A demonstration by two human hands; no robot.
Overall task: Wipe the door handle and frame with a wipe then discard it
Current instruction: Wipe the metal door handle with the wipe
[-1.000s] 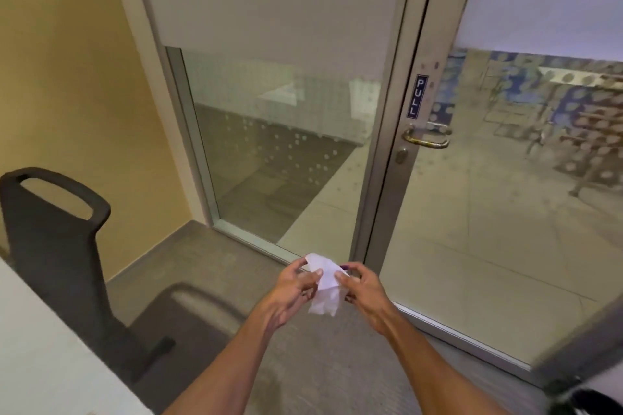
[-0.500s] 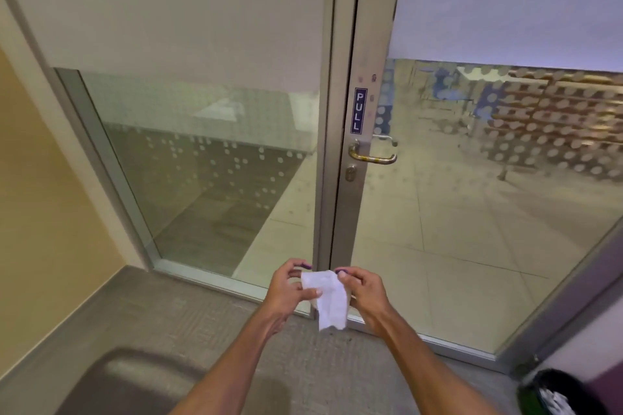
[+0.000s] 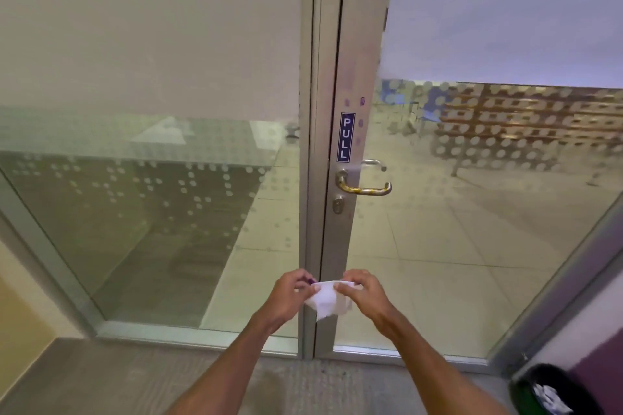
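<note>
A white wipe [image 3: 326, 300] hangs between both hands at waist height in front of the door. My left hand [image 3: 286, 296] pinches its left edge and my right hand [image 3: 362, 295] pinches its right edge. Well above the hands, a brass lever door handle [image 3: 365, 186] sticks out to the right from the metal door frame [image 3: 357, 44]. Purple smudges dot the frame just above a blue PULL sign [image 3: 346, 137]. A round keyhole [image 3: 337, 205] sits under the handle. Neither hand touches the door.
The glass door panel [image 3: 472, 229] is shut, with a fixed glass pane [image 3: 151, 212] to its left. A black bin [image 3: 549, 391] with crumpled paper inside stands at the bottom right beside a purple wall [image 3: 586, 330]. Grey carpet [image 3: 101, 381] covers the floor.
The view has swung right and closer to the door; the chair and table have left the frame. Both hands still hold the wipe, pulling it out wider between them.
</note>
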